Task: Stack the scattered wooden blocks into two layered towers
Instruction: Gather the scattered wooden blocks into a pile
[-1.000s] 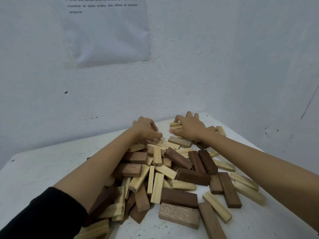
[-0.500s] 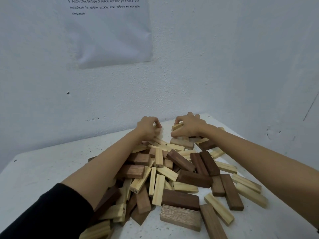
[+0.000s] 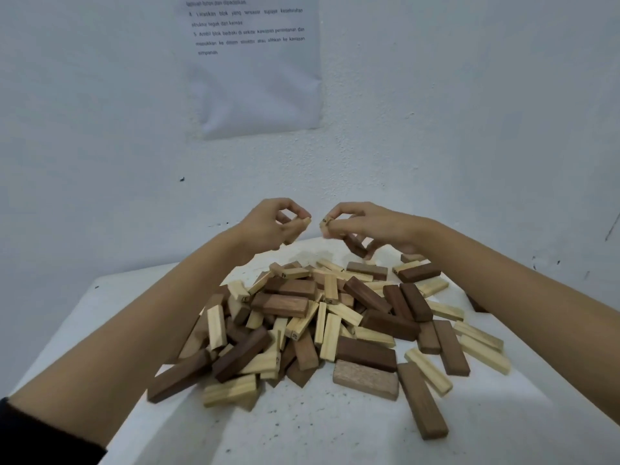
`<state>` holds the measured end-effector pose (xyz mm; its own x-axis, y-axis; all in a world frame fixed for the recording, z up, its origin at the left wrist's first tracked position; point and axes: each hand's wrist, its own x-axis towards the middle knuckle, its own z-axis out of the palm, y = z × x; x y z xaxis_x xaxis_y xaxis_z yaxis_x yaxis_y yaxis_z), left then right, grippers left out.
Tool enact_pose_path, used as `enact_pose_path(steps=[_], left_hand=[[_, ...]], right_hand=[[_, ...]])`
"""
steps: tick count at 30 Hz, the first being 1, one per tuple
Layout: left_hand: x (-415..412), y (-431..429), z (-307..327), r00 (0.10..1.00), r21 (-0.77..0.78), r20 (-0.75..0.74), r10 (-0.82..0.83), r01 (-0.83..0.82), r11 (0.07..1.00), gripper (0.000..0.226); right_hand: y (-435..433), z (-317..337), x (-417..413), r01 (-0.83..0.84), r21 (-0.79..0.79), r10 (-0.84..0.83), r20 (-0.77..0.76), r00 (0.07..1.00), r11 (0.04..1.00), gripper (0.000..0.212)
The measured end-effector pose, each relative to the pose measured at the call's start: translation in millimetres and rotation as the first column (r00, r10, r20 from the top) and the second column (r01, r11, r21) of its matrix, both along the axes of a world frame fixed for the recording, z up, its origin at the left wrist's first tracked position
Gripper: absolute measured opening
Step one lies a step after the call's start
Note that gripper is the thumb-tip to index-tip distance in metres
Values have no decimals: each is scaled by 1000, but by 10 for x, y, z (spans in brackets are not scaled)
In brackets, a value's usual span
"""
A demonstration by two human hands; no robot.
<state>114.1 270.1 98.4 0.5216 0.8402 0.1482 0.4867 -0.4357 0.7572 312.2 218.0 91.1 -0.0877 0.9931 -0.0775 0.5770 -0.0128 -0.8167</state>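
A loose heap of light and dark wooden blocks (image 3: 322, 323) covers the middle of the white table (image 3: 335, 437). Both my hands are raised above the heap's far edge. My left hand (image 3: 271, 226) pinches a light block (image 3: 299, 229) between thumb and fingers. My right hand (image 3: 365, 226) pinches another light block (image 3: 325, 227) at its fingertips and also holds a dark block (image 3: 355, 245) under its curled fingers. The two light blocks' ends nearly meet in the air. No tower stands on the table.
The table sits in a corner, with white walls close behind and to the right. A printed paper sheet (image 3: 255, 68) hangs on the back wall. Stray blocks (image 3: 483, 347) lie at the right, near the table's edge. Bare tabletop shows in front.
Both hands have lifted from the far side of the heap, each carrying blocks up with it. The view has tilted upward.
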Motion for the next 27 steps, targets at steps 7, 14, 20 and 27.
enact_pose_path(steps=[7,14,20,27], left_hand=[[-444,-331,-214,989,84,-87,123,-115,990,17],[-584,-478,-532,929,270,-256,267,-196,943,22],[-617,-668,-545,951,261,-226,213,-151,953,42],[-405,-991,-349,977,449,-111,180,-112,887,42]], right_hand=[[-263,-92,-595,-66,-16,68,157,985,998,42],[-362,-316,-809,-37,177,-65,534,843,983,45],[-435,-339,-780,-47,169,-41,484,874,984,45],[-717,-214,-533,-55,262,-31,315,949,963,44]])
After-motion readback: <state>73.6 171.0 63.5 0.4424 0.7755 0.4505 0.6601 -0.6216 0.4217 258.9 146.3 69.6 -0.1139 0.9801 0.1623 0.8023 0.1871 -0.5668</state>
